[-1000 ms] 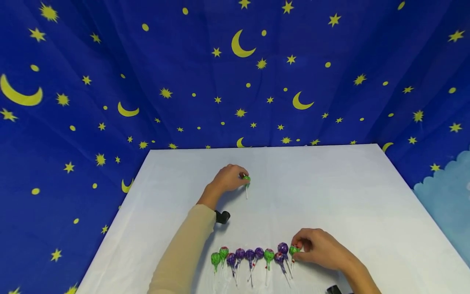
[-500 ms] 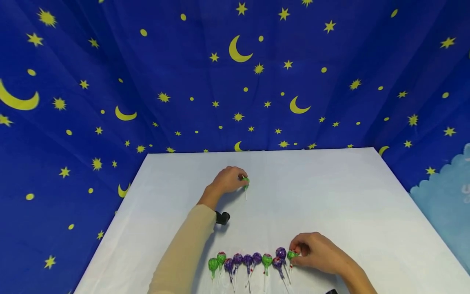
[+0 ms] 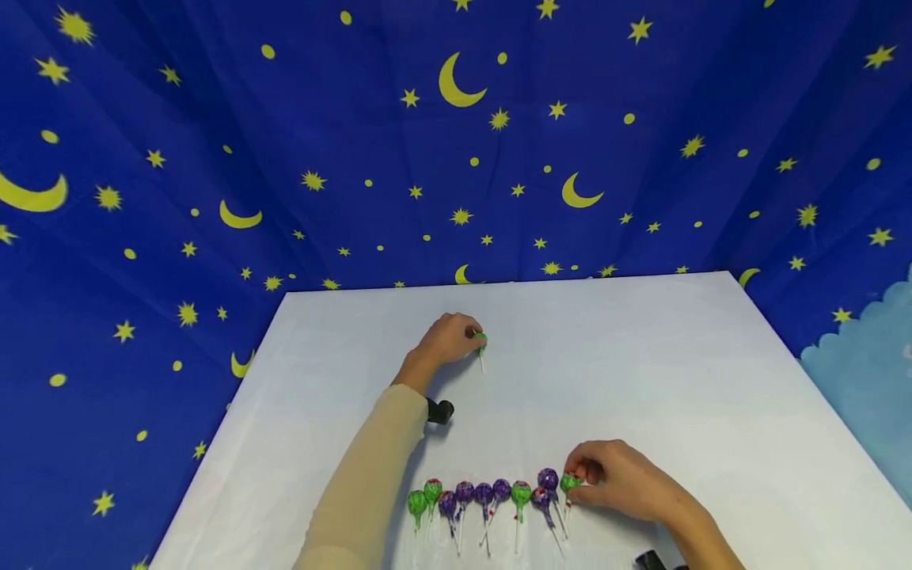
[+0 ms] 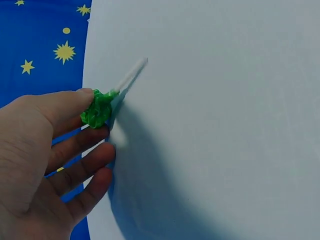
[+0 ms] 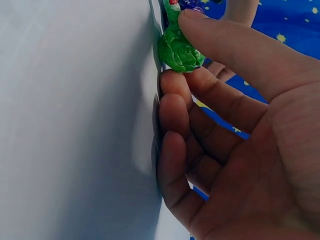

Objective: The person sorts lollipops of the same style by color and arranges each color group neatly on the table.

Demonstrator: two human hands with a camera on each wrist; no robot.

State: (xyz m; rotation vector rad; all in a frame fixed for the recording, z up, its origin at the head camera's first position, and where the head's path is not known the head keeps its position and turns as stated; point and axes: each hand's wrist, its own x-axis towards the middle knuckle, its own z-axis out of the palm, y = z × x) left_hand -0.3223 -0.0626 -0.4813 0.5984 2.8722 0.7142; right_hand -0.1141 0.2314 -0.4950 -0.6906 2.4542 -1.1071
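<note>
Far back on the white table, my left hand (image 3: 450, 338) pinches a green-wrapped lollipop (image 4: 97, 110) by its head between thumb and fingers; its white stick points toward me. At the right end of a row of lollipops, my right hand (image 3: 621, 483) pinches another green lollipop (image 5: 181, 50) by the head, low at the tabletop. Just left of it, two purple lollipops (image 3: 547, 479) lie with sticks toward the front edge. Farther left in the row come a green lollipop (image 3: 521, 494), several purple ones (image 3: 465, 492) and two green ones (image 3: 416, 501).
The white table (image 3: 641, 356) is backed by a blue curtain (image 3: 399, 142) with yellow moons and stars. A light-blue panel (image 3: 865, 356) stands at the right. Black wrist-camera parts (image 3: 439, 411) show at the left wrist and near the right wrist.
The view shifts slightly with the head. Both hands stay in about the same places, each still pinching its green lollipop.
</note>
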